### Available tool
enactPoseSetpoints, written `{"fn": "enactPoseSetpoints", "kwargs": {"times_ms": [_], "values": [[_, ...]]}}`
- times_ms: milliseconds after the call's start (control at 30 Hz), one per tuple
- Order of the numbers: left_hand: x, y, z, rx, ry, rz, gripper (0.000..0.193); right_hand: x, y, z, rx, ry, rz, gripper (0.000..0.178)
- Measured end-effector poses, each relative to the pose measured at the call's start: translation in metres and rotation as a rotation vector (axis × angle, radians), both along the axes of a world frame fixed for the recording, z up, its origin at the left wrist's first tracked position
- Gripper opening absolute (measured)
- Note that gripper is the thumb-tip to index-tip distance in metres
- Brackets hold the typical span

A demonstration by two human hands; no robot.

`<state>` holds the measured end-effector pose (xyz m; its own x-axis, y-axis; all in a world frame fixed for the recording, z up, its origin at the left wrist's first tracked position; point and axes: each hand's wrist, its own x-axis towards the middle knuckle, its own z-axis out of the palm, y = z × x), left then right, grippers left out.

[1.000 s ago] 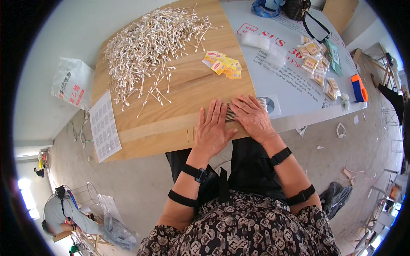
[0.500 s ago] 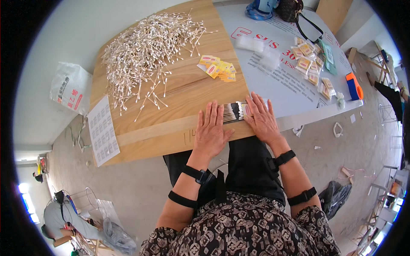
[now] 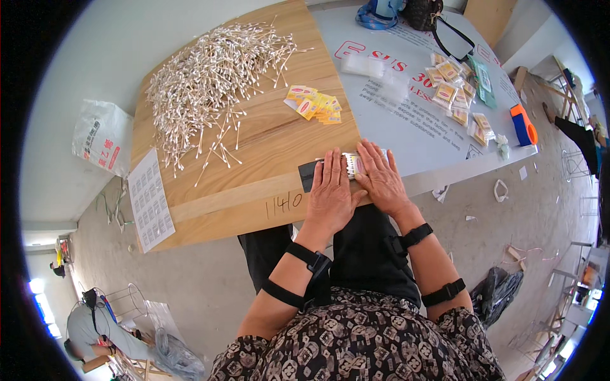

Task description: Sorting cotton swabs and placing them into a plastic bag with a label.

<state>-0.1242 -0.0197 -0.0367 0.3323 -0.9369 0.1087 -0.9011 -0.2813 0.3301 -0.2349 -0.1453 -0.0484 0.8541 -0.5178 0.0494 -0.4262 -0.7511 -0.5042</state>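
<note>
At the near edge of the wooden table, my left hand (image 3: 332,193) lies flat with its fingers stretched forward over a row of cotton swabs (image 3: 349,166). My right hand (image 3: 381,179) is laid flat beside it, covering the right part of the row. White swab tips show in the narrow gap between the hands; the rest is hidden. From under the left hand a black flat piece (image 3: 309,175) sticks out to the left. Farther back lie yellow printed cards (image 3: 316,105), and a big heap of loose cotton swabs (image 3: 210,82) covers the far left.
On the grey sheeted side sit packed swab bags (image 3: 452,86), clear plastic bags (image 3: 384,79), a green packet (image 3: 484,82), an orange-and-blue tape dispenser (image 3: 523,125) and a dark handbag (image 3: 424,14). A printed sheet (image 3: 150,200) hangs over the left edge. Another person (image 3: 101,327) is at lower left.
My left hand has slid right, closer to the right hand, and narrowed the gap over the swabs. The black piece and handwriting on the table edge are now uncovered.
</note>
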Motion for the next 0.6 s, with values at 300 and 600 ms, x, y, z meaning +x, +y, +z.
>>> {"fn": "enactPoseSetpoints", "kwargs": {"times_ms": [300, 600], "values": [[0.018, 0.006, -0.008, -0.537, 0.452, 0.322, 0.054, -0.005, -0.005, -0.013, 0.6, -0.669, -0.656, 0.053], [-0.003, -0.033, -0.012, -0.768, 0.845, 0.421, 0.047, 0.028, -0.009, -0.02, 1.459, -0.934, -0.82, 0.02]]}}
